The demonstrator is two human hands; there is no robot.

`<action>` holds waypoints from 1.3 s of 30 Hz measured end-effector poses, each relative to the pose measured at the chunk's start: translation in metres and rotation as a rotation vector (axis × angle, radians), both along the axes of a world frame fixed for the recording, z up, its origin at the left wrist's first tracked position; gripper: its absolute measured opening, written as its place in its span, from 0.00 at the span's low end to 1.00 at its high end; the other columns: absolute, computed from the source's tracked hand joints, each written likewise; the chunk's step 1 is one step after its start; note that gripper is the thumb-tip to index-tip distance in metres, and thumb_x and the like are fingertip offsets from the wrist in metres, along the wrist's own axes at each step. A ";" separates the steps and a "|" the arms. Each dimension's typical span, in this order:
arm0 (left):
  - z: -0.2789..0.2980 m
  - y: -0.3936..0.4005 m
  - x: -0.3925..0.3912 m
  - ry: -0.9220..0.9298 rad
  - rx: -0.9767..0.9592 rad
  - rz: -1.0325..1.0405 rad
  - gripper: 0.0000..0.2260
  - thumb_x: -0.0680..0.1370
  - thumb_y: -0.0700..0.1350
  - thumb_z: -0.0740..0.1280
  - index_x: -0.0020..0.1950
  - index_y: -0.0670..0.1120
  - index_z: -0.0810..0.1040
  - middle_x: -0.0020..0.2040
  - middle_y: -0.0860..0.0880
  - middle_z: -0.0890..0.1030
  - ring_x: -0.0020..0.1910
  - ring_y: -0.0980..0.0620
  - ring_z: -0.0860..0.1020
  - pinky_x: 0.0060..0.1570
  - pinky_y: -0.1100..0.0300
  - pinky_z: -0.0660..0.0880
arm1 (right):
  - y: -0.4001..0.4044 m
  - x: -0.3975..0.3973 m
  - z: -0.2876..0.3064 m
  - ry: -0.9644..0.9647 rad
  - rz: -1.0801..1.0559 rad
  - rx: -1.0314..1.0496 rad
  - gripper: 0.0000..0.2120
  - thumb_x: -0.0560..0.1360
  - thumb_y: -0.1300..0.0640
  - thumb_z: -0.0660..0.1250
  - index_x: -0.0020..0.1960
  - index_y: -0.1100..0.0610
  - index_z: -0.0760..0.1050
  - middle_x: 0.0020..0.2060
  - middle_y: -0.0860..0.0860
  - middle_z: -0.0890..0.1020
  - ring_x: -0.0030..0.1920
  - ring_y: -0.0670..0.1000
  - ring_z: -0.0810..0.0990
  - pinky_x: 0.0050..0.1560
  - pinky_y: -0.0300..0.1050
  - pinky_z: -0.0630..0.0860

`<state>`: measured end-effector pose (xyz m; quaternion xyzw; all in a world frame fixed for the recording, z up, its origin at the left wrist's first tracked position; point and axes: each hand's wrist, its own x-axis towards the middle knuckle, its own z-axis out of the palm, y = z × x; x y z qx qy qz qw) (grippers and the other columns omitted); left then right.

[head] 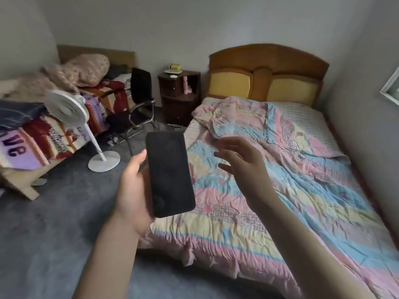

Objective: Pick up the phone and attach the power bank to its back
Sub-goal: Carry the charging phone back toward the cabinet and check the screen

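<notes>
Head view: L hand [131, 190] is holding the phone [169, 173] up in front of the body, screen side facing the cam, dark and unlit. Grip is wrapping the phone's left edge and lower back; thumb is lying along the left edge, fingers are hidden behind the body of the phone. Phone's long axis is running near upright, top tilting slightly left/away, bottom end nearest the wrist.

R hand [239, 157] is hanging open just right of the phone, fingers spread and loosely curled, holding nothing. It is hovering over the pastel quilt [280, 180] on the bed [267, 67], apart from the phone and not touching the quilt. Slight motion blur on the fingertips.

Power bank: not visible anywhere in frame. Can't tell whether it is lying in a quilt fold, off-frame, or already sitting on the phone's hidden back. No bulge is showing past the phone's edges.

Key relation: the phone's back is facing away from the cam and toward the L palm side, so the mating face is currently partly covered by L fingers. R hand is the free one and is the nearer to the bed surface.

Judgement: pick-up step looks done; attach step is pending. Next move prob. needs R hand fetching the bank, w/ L hand rotating the phone about its long axis or shifting to an edge grip so the back is clearing. Risk: one-hand edge grip slipping during the turn.
</notes>
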<state>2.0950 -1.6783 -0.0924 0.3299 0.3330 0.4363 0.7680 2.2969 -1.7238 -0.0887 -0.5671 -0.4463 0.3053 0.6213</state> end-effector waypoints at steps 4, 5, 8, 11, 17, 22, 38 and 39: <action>0.006 0.027 -0.083 0.028 0.000 0.085 0.25 0.77 0.61 0.62 0.64 0.45 0.84 0.67 0.37 0.80 0.62 0.39 0.82 0.64 0.42 0.75 | 0.049 -0.083 0.003 -0.008 0.075 0.007 0.09 0.78 0.61 0.67 0.52 0.51 0.82 0.54 0.49 0.84 0.56 0.51 0.84 0.58 0.55 0.83; 0.006 0.034 -0.103 0.041 0.001 0.104 0.25 0.79 0.61 0.60 0.63 0.46 0.84 0.66 0.38 0.81 0.63 0.39 0.82 0.65 0.42 0.74 | 0.061 -0.103 0.004 -0.009 0.091 0.012 0.09 0.77 0.61 0.67 0.52 0.51 0.82 0.53 0.49 0.84 0.56 0.52 0.84 0.58 0.56 0.82; 0.004 0.056 -0.161 0.073 0.031 0.149 0.25 0.81 0.62 0.57 0.58 0.48 0.87 0.60 0.40 0.85 0.57 0.41 0.85 0.63 0.42 0.76 | 0.094 -0.158 0.002 -0.020 0.139 0.011 0.09 0.75 0.59 0.66 0.51 0.50 0.82 0.50 0.48 0.84 0.56 0.53 0.84 0.59 0.59 0.81; 0.004 0.070 -0.214 0.059 0.023 0.198 0.25 0.81 0.62 0.58 0.59 0.47 0.87 0.59 0.40 0.86 0.55 0.41 0.85 0.59 0.44 0.79 | 0.122 -0.207 -0.003 0.001 0.184 0.003 0.09 0.74 0.59 0.66 0.50 0.49 0.81 0.48 0.47 0.84 0.56 0.54 0.84 0.59 0.60 0.81; 0.004 0.092 -0.297 -0.015 -0.008 0.339 0.24 0.80 0.59 0.59 0.64 0.46 0.84 0.64 0.38 0.83 0.61 0.38 0.82 0.61 0.40 0.77 | 0.187 -0.280 -0.003 -0.047 0.292 -0.012 0.10 0.76 0.61 0.66 0.52 0.48 0.81 0.49 0.44 0.84 0.54 0.47 0.83 0.59 0.54 0.82; 0.004 0.129 -0.337 -0.020 -0.031 0.436 0.25 0.81 0.59 0.58 0.68 0.45 0.81 0.69 0.34 0.78 0.64 0.33 0.78 0.68 0.35 0.69 | 0.246 -0.318 -0.001 -0.075 0.359 0.005 0.10 0.76 0.59 0.66 0.52 0.47 0.81 0.50 0.44 0.85 0.54 0.46 0.83 0.56 0.48 0.81; 0.025 0.374 -0.381 0.061 -0.003 0.398 0.25 0.79 0.57 0.60 0.68 0.44 0.80 0.66 0.34 0.80 0.70 0.28 0.72 0.70 0.34 0.64 | 0.492 -0.361 0.015 -0.050 0.413 0.009 0.12 0.79 0.61 0.65 0.54 0.45 0.80 0.53 0.39 0.83 0.57 0.44 0.82 0.59 0.48 0.80; 0.025 0.387 -0.382 0.070 -0.009 0.392 0.24 0.79 0.58 0.60 0.67 0.44 0.81 0.67 0.34 0.79 0.70 0.28 0.72 0.71 0.33 0.63 | 0.504 -0.362 0.015 -0.049 0.409 -0.001 0.13 0.79 0.61 0.64 0.54 0.44 0.80 0.53 0.39 0.83 0.57 0.45 0.82 0.60 0.49 0.80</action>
